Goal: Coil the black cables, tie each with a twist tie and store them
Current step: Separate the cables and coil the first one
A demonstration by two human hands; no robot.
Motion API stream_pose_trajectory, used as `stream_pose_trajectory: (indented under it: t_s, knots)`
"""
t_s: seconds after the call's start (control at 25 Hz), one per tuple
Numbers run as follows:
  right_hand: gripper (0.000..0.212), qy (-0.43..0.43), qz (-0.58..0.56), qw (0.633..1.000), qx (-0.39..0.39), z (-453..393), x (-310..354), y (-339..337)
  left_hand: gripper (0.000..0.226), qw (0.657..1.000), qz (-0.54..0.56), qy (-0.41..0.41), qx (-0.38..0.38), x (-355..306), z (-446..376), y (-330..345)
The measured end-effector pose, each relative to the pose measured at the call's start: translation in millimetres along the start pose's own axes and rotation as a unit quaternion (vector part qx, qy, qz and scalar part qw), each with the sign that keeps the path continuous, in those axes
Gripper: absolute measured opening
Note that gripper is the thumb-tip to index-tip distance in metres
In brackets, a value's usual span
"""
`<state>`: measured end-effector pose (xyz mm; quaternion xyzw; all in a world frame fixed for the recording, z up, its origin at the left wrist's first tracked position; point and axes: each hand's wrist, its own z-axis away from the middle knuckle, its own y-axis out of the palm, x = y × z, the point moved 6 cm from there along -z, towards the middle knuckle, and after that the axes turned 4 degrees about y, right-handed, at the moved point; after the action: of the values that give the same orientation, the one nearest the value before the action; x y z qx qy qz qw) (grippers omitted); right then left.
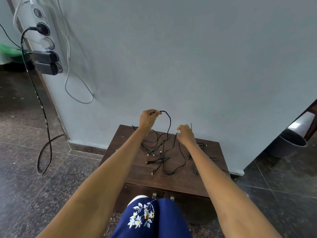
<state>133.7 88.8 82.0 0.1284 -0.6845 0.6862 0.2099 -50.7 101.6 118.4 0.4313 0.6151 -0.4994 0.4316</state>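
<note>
Several black cables (155, 146) lie tangled on a low dark wooden cabinet (173, 179). My left hand (148, 118) is raised above the back left of the cabinet and pinches one black cable (169, 122), which arcs to the right and drops. My right hand (186, 134) pinches that same cable lower down, over the back middle of the cabinet. From there the cable runs down into a loop (175, 166) on the cabinet top. A thin black tie (191, 126) sticks up behind my right hand.
A grey wall stands right behind the cabinet. A power strip (45, 40) with black plugs hangs on the wall at upper left, with cords trailing onto the dark tiled floor. A grey bin (289, 143) stands at the right. My knee in blue floral cloth (151, 219) is below.
</note>
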Motion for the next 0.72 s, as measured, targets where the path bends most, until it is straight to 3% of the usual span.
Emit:
stream_pose_trajectory:
  t_s: [0.16,0.2,0.28,0.48,0.6,0.72]
  knots:
    - [0.062,-0.033,-0.116,0.992,-0.021,-8,23,-12,0.027,0.998,0.035,0.013,0.057,-6,-2,6]
    - [0.058,-0.034,-0.138,0.990,-0.019,-15,30,-14,0.027,0.995,0.065,0.018,0.069,-11,-3,8]
    - [0.026,-0.023,-0.157,0.987,-0.003,-24,39,-13,0.025,0.987,0.133,0.031,0.082,-24,-5,10]
    - [0.026,0.034,-0.242,0.967,0.066,-19,22,11,0.023,0.942,0.335,0.000,0.013,-35,-17,-5]
    - [0.024,0.021,-0.294,0.955,0.040,-16,29,-2,0.027,0.972,0.228,-0.026,-0.044,-12,-19,-10]
    - [0.027,-0.048,-0.229,0.970,-0.061,-20,54,-38,0.033,0.995,0.085,-0.029,-0.034,20,-9,0]
